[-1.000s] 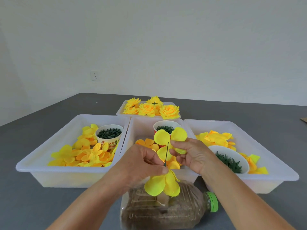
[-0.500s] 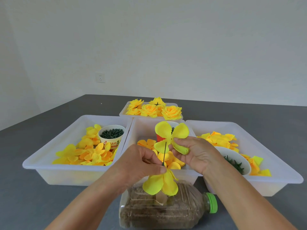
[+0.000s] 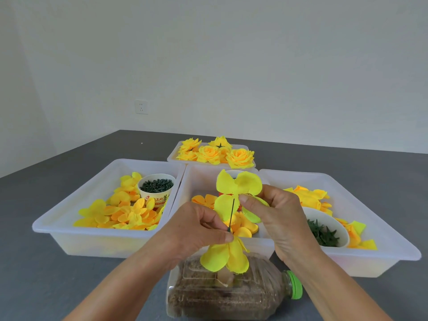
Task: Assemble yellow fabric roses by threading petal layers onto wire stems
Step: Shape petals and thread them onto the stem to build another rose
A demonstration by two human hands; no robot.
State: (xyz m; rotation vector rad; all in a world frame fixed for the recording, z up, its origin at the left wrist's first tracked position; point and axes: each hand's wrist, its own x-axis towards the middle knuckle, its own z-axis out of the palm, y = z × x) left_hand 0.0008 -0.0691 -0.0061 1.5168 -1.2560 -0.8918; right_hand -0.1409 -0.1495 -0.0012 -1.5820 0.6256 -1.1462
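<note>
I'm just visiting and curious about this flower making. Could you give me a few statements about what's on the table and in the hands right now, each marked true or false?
1. The left hand pinches a thin wire stem. True.
2. The right hand holds a green leaf. False: it holds a yellow petal layer.
3. Finished roses sit in the far tray. True.
4. The bottle stands upright. False: it lies on its side.
5. The bottle's cap is red. False: it is green.
</note>
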